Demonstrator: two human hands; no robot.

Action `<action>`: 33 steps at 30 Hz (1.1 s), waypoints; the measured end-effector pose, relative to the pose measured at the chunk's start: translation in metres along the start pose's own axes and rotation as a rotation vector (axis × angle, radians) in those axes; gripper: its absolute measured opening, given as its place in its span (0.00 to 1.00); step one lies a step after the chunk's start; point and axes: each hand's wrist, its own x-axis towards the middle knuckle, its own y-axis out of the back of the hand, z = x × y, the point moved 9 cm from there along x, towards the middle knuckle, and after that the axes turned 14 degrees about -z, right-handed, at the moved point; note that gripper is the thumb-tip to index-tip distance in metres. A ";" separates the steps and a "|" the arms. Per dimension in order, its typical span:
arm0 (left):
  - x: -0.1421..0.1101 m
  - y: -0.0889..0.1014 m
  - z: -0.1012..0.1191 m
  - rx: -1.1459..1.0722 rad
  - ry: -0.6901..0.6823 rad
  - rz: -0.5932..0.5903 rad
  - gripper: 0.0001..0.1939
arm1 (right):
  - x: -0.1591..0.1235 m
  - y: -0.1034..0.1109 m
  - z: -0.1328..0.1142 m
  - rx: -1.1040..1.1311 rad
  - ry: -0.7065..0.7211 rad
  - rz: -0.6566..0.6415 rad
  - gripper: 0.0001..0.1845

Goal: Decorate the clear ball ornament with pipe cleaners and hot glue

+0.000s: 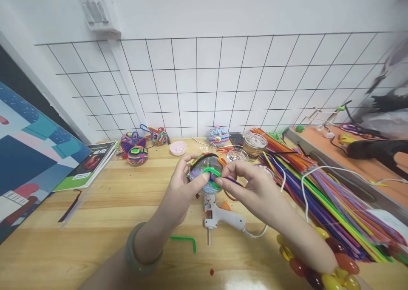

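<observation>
My left hand (182, 187) grips a clear ball (205, 171) wrapped in colourful pipe cleaners, holding it above the wooden table (105, 234). My right hand (251, 187) pinches a green pipe cleaner strand (211, 171) against the ball's front, with a purple strand trailing under its fingers. Both hands have closed fingers. A white glue gun (223, 215) lies on the table just below the ball. A bent green pipe cleaner piece (185, 240) lies near my left wrist.
A big heap of coloured pipe cleaners (331, 192) fills the right side. Finished wrapped balls (137, 154) and another (218, 135) sit at the back with a pink dish (177, 147) and a glass jar (254, 143). A book (91, 164) lies left. An orange tray (366, 171) is far right.
</observation>
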 end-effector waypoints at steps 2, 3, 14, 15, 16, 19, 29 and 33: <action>0.000 0.000 -0.001 -0.002 0.008 0.003 0.24 | 0.000 0.001 0.001 -0.003 -0.001 0.010 0.08; -0.001 0.000 -0.001 -0.001 0.010 0.004 0.24 | 0.000 0.000 0.002 0.003 -0.003 0.007 0.08; 0.000 -0.003 -0.003 -0.002 0.005 -0.026 0.22 | -0.003 -0.002 0.006 0.049 -0.053 -0.047 0.09; 0.000 -0.003 -0.002 0.002 0.003 -0.025 0.22 | -0.003 -0.003 0.006 0.055 -0.059 -0.052 0.09; 0.000 -0.003 -0.002 0.008 0.003 -0.023 0.22 | -0.002 -0.003 0.006 0.061 -0.063 -0.057 0.09; 0.001 -0.002 -0.001 0.031 -0.002 -0.014 0.22 | -0.001 -0.003 0.006 0.077 -0.070 -0.065 0.08; 0.000 -0.002 0.000 0.053 -0.019 -0.015 0.22 | -0.001 -0.002 0.006 0.058 -0.055 -0.056 0.08; 0.000 -0.001 -0.001 0.043 -0.014 -0.010 0.22 | -0.001 -0.002 0.005 0.062 -0.054 -0.061 0.08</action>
